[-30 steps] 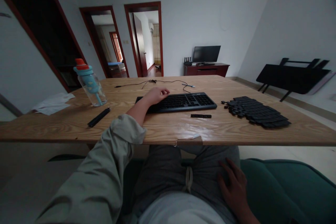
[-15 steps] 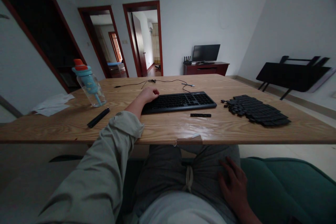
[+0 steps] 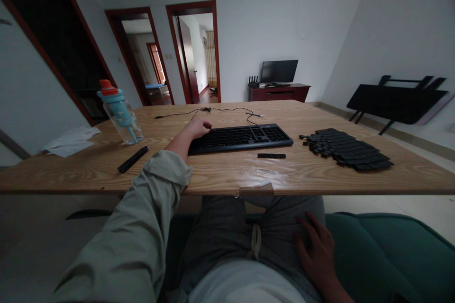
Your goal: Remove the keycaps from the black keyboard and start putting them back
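left hand [image 3: 197, 129] grips keyboard [image 3: 245, 137] left end; right hand [image 3: 317, 249] on lap.

Home, living room. I sit on green sofa [image 3: 387, 246] at wooden table [image 3: 227, 170]. Across room: TV [image 3: 279, 71] on low dark-red cabinet [image 3: 279, 93], router beside it. Two red-framed doorways [image 3: 194, 52] open onto further rooms, curtain visible through one. Plain white walls, tiled floor. Folded black table [image 3: 396, 102] leans against right wall. Water bottle [image 3: 120, 112] on my table.
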The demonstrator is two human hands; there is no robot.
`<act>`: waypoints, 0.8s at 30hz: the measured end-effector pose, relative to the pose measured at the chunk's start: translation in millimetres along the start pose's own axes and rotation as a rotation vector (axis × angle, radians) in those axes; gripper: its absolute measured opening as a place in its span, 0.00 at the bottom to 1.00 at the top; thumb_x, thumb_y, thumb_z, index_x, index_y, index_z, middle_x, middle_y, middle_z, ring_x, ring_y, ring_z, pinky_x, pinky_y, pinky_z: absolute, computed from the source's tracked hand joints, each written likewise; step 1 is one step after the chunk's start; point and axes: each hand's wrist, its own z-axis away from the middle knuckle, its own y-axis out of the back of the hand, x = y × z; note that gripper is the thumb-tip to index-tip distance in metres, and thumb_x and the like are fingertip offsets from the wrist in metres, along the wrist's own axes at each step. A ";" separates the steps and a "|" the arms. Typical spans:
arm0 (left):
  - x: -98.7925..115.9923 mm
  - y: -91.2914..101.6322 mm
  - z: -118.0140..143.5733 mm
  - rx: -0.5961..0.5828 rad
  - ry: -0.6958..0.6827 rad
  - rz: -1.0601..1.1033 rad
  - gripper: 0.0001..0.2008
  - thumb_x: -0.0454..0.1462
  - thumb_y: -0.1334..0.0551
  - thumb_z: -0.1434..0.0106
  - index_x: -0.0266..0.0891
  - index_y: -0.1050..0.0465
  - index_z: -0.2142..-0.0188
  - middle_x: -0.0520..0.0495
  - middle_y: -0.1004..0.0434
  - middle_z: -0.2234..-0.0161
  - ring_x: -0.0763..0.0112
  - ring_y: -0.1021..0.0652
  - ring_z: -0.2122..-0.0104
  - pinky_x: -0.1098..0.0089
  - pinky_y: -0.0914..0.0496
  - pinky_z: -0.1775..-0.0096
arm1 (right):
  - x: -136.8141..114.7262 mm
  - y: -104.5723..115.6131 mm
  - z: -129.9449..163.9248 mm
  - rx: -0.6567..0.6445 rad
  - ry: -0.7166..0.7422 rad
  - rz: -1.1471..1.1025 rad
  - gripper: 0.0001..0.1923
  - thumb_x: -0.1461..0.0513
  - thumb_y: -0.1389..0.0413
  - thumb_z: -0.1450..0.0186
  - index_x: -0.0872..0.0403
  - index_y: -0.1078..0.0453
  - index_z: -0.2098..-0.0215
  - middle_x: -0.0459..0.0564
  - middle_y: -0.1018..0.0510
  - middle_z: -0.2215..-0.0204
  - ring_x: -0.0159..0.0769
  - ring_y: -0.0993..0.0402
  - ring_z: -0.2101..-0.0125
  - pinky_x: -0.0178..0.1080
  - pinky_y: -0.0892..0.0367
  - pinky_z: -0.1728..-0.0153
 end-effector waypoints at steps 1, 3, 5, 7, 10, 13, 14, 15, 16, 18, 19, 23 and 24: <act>-0.9 -0.3 -0.6 0.008 -0.009 0.005 0.16 0.32 0.35 0.41 0.38 0.18 0.52 0.43 0.16 0.57 0.64 0.19 0.58 0.68 0.27 0.53 | 0.0 0.0 0.2 -0.002 0.001 -0.001 0.18 0.55 0.48 0.32 0.50 0.32 0.46 0.59 0.31 0.42 0.53 0.31 0.47 0.57 0.35 0.50; -1.2 -2.0 -1.9 0.040 -0.029 0.017 0.16 0.33 0.35 0.41 0.39 0.18 0.52 0.44 0.16 0.56 0.64 0.19 0.58 0.68 0.26 0.52 | 0.0 0.0 0.4 -0.001 -0.001 -0.008 0.18 0.55 0.48 0.32 0.50 0.32 0.46 0.59 0.31 0.42 0.53 0.31 0.47 0.57 0.35 0.50; 0.6 -5.7 -3.5 0.073 -0.063 0.036 0.15 0.35 0.35 0.40 0.40 0.18 0.53 0.45 0.16 0.57 0.65 0.19 0.60 0.67 0.26 0.53 | -0.1 -0.1 0.3 -0.001 -0.007 -0.015 0.18 0.56 0.48 0.32 0.50 0.32 0.46 0.58 0.31 0.42 0.53 0.31 0.47 0.57 0.35 0.49; 3.0 -11.0 -5.8 0.083 -0.104 0.052 0.13 0.36 0.35 0.39 0.40 0.18 0.54 0.46 0.16 0.57 0.65 0.19 0.61 0.67 0.25 0.54 | -0.1 -0.3 0.0 0.003 -0.007 -0.016 0.17 0.56 0.47 0.32 0.50 0.32 0.46 0.58 0.31 0.43 0.53 0.31 0.47 0.57 0.35 0.49; 4.8 -19.2 -10.2 0.059 -0.152 0.060 0.11 0.36 0.35 0.38 0.40 0.18 0.56 0.46 0.15 0.59 0.66 0.19 0.61 0.68 0.25 0.55 | 0.0 -0.3 -0.2 0.008 0.003 -0.009 0.17 0.56 0.48 0.32 0.50 0.32 0.46 0.58 0.31 0.42 0.53 0.31 0.47 0.58 0.35 0.49; 3.3 -24.8 -13.3 0.039 -0.182 0.058 0.10 0.35 0.36 0.38 0.40 0.18 0.58 0.46 0.15 0.60 0.66 0.18 0.62 0.68 0.26 0.56 | 0.0 0.2 -0.3 0.005 0.018 -0.007 0.17 0.55 0.48 0.32 0.51 0.32 0.46 0.58 0.31 0.42 0.53 0.31 0.47 0.58 0.35 0.49; 2.6 -25.8 -13.8 0.042 -0.189 0.053 0.10 0.35 0.36 0.38 0.40 0.18 0.58 0.46 0.15 0.60 0.66 0.18 0.62 0.67 0.26 0.55 | -0.1 0.5 -0.3 0.003 0.020 -0.008 0.17 0.55 0.48 0.32 0.51 0.32 0.46 0.58 0.31 0.42 0.53 0.31 0.47 0.57 0.35 0.49; 2.0 -26.6 -14.2 0.048 -0.193 0.043 0.09 0.35 0.35 0.38 0.40 0.18 0.58 0.46 0.15 0.60 0.65 0.18 0.61 0.67 0.26 0.55 | -0.3 0.6 -0.3 0.001 0.018 -0.008 0.18 0.55 0.48 0.31 0.51 0.32 0.46 0.58 0.31 0.42 0.53 0.31 0.47 0.57 0.35 0.49; 1.6 -27.1 -14.5 0.055 -0.196 0.030 0.10 0.36 0.35 0.38 0.40 0.17 0.58 0.46 0.15 0.60 0.65 0.18 0.60 0.66 0.26 0.55 | -0.5 0.8 -0.3 0.001 0.013 -0.006 0.18 0.55 0.48 0.31 0.51 0.32 0.46 0.58 0.31 0.42 0.53 0.31 0.47 0.57 0.35 0.49; 1.4 -27.5 -15.0 0.061 -0.196 -0.005 0.10 0.37 0.35 0.37 0.40 0.17 0.58 0.46 0.15 0.59 0.64 0.19 0.59 0.66 0.26 0.54 | -0.6 0.7 -0.2 0.001 0.003 -0.001 0.18 0.55 0.48 0.31 0.51 0.32 0.46 0.58 0.31 0.42 0.53 0.31 0.47 0.57 0.35 0.49; 1.5 -27.5 -15.2 0.059 -0.196 -0.028 0.10 0.37 0.35 0.37 0.40 0.17 0.58 0.46 0.15 0.59 0.63 0.19 0.59 0.66 0.27 0.54 | -0.6 0.6 -0.2 0.000 0.002 -0.002 0.18 0.55 0.48 0.31 0.50 0.32 0.46 0.58 0.31 0.42 0.53 0.31 0.47 0.57 0.35 0.49; 2.4 -26.4 -16.2 0.053 -0.192 -0.135 0.12 0.40 0.36 0.35 0.42 0.17 0.56 0.45 0.15 0.58 0.61 0.19 0.57 0.64 0.28 0.53 | 0.3 -0.1 0.0 0.001 0.007 -0.005 0.17 0.55 0.48 0.32 0.51 0.32 0.46 0.58 0.31 0.42 0.53 0.31 0.48 0.57 0.34 0.50; 2.6 -26.0 -16.4 0.051 -0.190 -0.154 0.12 0.40 0.36 0.35 0.42 0.17 0.55 0.45 0.15 0.58 0.60 0.19 0.56 0.64 0.28 0.52 | 0.5 -0.2 0.0 0.001 0.005 -0.002 0.17 0.55 0.48 0.31 0.50 0.32 0.46 0.58 0.31 0.42 0.53 0.31 0.48 0.57 0.34 0.50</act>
